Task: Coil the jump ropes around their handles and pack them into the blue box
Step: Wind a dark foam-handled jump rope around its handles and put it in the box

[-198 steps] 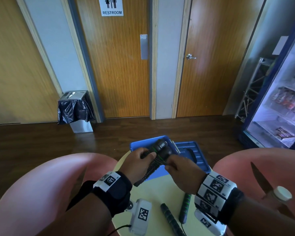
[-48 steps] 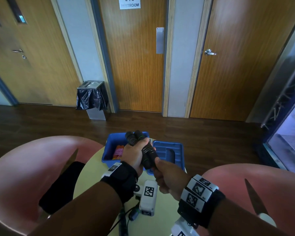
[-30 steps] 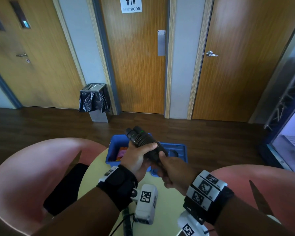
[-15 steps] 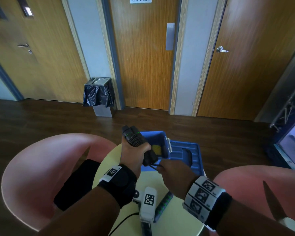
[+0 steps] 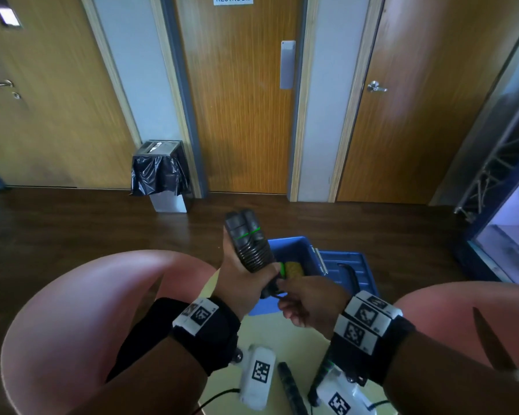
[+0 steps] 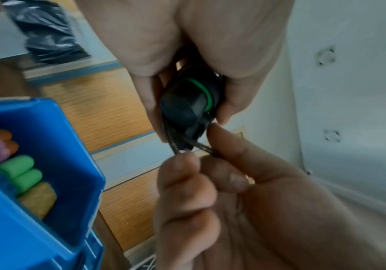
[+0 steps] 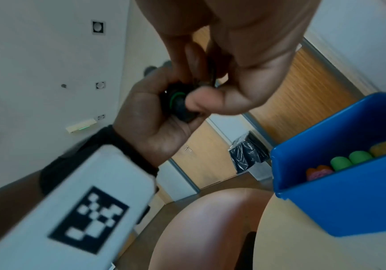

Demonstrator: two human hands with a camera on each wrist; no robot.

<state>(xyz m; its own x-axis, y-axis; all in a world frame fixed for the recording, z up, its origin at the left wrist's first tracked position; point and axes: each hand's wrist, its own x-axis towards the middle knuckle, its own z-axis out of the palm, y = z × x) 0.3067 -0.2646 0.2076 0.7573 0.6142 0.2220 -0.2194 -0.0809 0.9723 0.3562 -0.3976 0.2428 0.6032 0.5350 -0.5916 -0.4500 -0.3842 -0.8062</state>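
Jump rope handles (image 5: 247, 244), cord coiled round them, stand bundled in my left hand (image 5: 240, 280), just in front of the blue box (image 5: 294, 248) on the counter (image 5: 285, 339). My right hand (image 5: 309, 301) pinches the cord (image 6: 176, 144) at their lower end. Coloured pieces (image 7: 349, 159) lie inside the box; its lid (image 5: 351, 268) lies open to its right.

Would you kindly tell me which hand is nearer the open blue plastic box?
Right. The right hand hovers before the blue box; the left hand is further left.
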